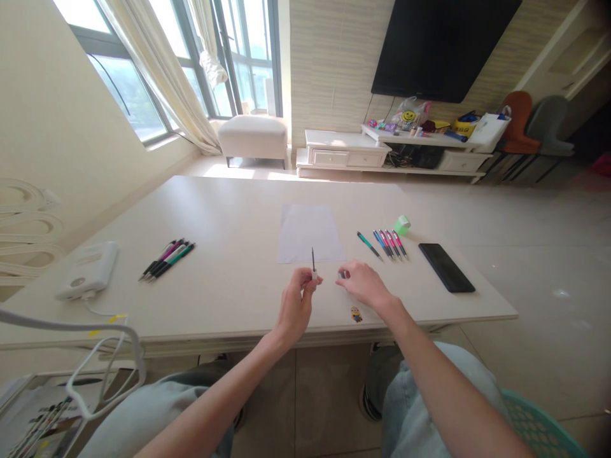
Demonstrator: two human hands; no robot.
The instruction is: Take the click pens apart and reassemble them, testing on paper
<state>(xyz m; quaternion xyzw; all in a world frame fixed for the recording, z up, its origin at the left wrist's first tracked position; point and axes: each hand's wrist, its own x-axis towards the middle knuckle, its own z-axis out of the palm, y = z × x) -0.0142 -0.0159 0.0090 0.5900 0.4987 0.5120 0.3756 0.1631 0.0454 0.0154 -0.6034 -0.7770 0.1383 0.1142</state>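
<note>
The person's left forearm rises from the bottom edge, left of center, slanting up and to the right until the left hand (294, 304) sits at about the middle of the frame, slightly below center. Its thumb and fingers are drawn together, pinching a short white pen part (314, 275); a thin dark rod (313, 257) stands nearly upright out of its top, pointing toward the upper edge and overlapping the near edge of the paper sheet (309, 232) in this view.

The right forearm enters from the lower right corner and slants up and to the left. The right hand (365, 284) is just to the right of the left hand, the two apart, with its back turned up and its fingers curled toward the left. Thumb and fingertips close on a small dark piece (342, 275), mostly hidden by them, so its shape cannot be told.

Both hands are over the near part of the white table (229, 222). Below the right hand, near the table's edge, lies a small yellow-and-blue cartoon figure (356, 314). Right of center lies a row of pens (386, 244), with a green pen (368, 245) at a slant just left of it.
</note>
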